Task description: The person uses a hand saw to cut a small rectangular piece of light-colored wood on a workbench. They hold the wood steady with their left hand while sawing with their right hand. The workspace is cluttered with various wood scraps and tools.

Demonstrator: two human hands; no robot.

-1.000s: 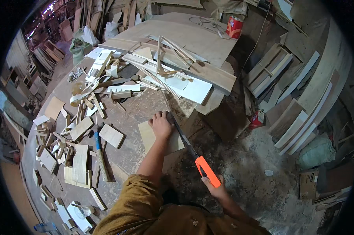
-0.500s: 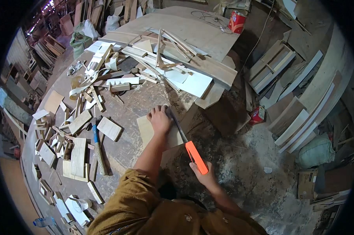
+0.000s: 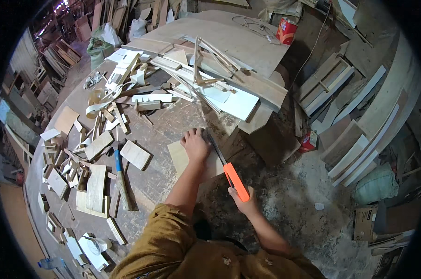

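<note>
My right hand (image 3: 245, 201) is wrapped around the orange handle of a handsaw (image 3: 237, 181). The dark blade slants away to the far left, along the right edge of a thin, pale wooden board (image 3: 177, 156) at the bench's edge. My left hand (image 3: 195, 145) presses down on that board just left of the blade, fingers forward and slightly bent. Fingers and forearm cover much of the board. Where the teeth meet the wood is too small to make out.
A hammer (image 3: 121, 179) with a blue-banded handle lies among wood offcuts (image 3: 97, 181) on the bench (image 3: 150, 186). Long strips and white boards (image 3: 238, 103) are piled beyond. A red can (image 3: 286, 30) stands at the far corner. Curved panels (image 3: 373, 144) lean at right.
The saw and my right hand have moved slightly forward relative to the board. My left hand stays in place on the wood. The whole view has shifted a little.
</note>
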